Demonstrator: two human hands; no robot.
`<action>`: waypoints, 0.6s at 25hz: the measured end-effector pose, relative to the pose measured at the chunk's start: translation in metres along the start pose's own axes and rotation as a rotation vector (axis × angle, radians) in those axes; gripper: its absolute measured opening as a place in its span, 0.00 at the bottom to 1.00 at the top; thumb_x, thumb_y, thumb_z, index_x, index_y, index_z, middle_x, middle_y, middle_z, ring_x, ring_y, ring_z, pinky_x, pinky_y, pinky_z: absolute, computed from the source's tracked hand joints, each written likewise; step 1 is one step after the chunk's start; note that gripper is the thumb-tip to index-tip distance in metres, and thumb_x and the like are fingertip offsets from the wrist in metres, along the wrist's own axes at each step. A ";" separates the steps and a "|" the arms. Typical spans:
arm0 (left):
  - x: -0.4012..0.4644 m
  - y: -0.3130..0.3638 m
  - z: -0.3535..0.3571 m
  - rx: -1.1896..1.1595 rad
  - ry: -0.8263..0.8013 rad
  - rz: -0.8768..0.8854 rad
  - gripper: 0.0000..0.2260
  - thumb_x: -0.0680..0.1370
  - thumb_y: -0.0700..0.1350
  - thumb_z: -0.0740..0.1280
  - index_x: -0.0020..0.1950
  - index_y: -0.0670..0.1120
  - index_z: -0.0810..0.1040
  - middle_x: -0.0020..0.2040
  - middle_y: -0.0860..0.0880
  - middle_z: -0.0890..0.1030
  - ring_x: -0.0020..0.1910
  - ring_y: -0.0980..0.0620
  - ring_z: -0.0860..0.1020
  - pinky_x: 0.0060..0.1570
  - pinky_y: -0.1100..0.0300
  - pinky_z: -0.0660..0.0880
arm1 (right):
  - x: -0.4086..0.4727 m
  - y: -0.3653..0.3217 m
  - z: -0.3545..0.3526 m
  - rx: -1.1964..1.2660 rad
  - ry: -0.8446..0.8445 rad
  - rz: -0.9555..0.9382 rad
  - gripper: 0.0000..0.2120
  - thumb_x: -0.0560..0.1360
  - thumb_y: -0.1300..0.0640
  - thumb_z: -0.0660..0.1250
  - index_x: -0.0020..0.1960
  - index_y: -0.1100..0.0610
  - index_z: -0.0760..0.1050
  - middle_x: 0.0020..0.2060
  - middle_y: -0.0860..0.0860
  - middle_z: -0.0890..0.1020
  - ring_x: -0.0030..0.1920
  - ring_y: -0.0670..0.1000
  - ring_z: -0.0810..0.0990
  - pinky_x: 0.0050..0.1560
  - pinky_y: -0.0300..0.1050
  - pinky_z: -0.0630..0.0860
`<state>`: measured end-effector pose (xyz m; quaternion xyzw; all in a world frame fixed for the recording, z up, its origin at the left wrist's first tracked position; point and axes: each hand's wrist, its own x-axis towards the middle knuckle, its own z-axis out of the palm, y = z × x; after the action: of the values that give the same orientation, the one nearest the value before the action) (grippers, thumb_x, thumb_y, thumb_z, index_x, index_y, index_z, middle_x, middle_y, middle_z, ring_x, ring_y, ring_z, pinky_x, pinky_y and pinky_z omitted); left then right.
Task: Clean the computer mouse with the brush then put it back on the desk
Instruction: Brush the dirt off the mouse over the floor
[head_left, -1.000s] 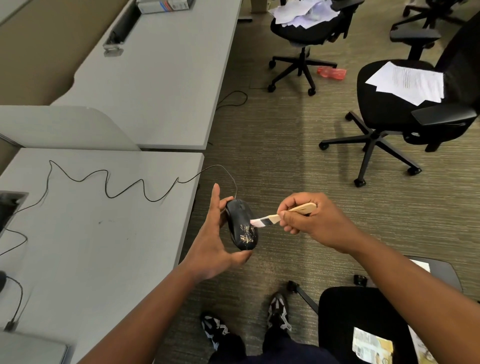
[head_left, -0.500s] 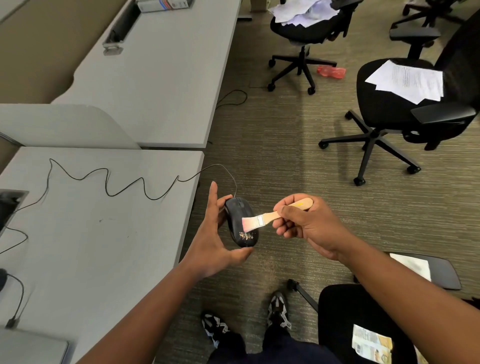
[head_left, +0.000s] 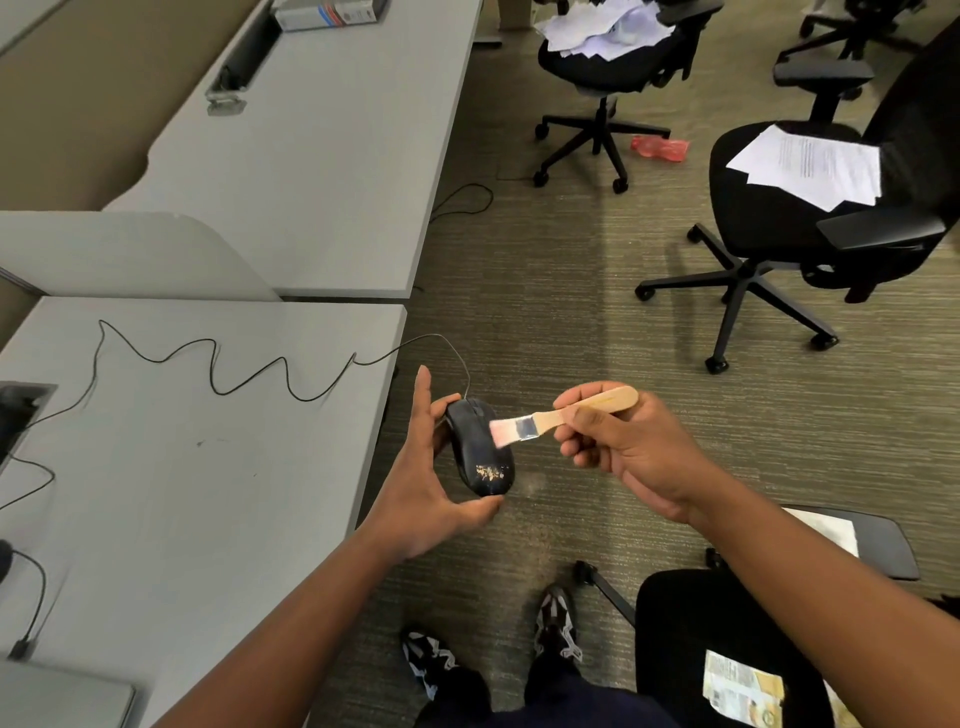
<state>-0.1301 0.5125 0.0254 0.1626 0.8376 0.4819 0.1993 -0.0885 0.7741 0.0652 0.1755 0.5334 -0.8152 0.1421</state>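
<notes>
A black wired computer mouse (head_left: 475, 449) with yellowish crumbs near its rear end is held off the desk's right edge, above the carpet. My left hand (head_left: 423, 478) grips it between thumb below and fingers behind; the index finger points up. My right hand (head_left: 618, 444) grips the wooden handle of a small brush (head_left: 561, 418). The brush's pale bristles lie against the upper right side of the mouse. The mouse cable (head_left: 249, 364) snakes left across the grey desk (head_left: 182, 493).
Black office chairs stand on the carpet: one with papers at right (head_left: 810, 208), one at the back (head_left: 608, 67), one close at bottom right (head_left: 727, 649). A second grey desk (head_left: 311, 156) lies beyond. A red wrapper (head_left: 660, 148) is on the floor. My feet (head_left: 493, 649) are below.
The brush has swept along the mouse, from its lower right side up towards the front. Both hands have stayed nearly in place, and the mouse remains in my left hand.
</notes>
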 end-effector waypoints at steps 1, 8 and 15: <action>0.000 0.001 0.001 0.001 0.002 -0.001 0.68 0.64 0.49 0.85 0.81 0.67 0.33 0.79 0.58 0.65 0.76 0.59 0.70 0.78 0.49 0.66 | -0.002 0.002 0.006 0.025 -0.031 0.007 0.12 0.72 0.58 0.73 0.54 0.62 0.82 0.40 0.59 0.85 0.37 0.52 0.83 0.37 0.41 0.81; 0.000 0.000 0.002 0.013 0.013 -0.004 0.68 0.63 0.49 0.85 0.82 0.67 0.34 0.78 0.58 0.66 0.75 0.57 0.71 0.77 0.46 0.68 | 0.002 0.012 0.022 -0.148 -0.032 -0.003 0.06 0.80 0.61 0.70 0.54 0.63 0.81 0.37 0.58 0.85 0.36 0.52 0.82 0.36 0.41 0.80; -0.002 -0.003 -0.002 0.011 0.034 -0.032 0.67 0.64 0.47 0.86 0.84 0.62 0.37 0.77 0.61 0.67 0.75 0.60 0.71 0.77 0.45 0.68 | 0.002 0.005 0.000 -0.214 -0.013 -0.023 0.06 0.80 0.60 0.69 0.54 0.63 0.81 0.38 0.58 0.85 0.37 0.52 0.83 0.37 0.41 0.80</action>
<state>-0.1301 0.5087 0.0240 0.1423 0.8460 0.4767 0.1917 -0.0887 0.7720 0.0605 0.1481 0.6185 -0.7562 0.1540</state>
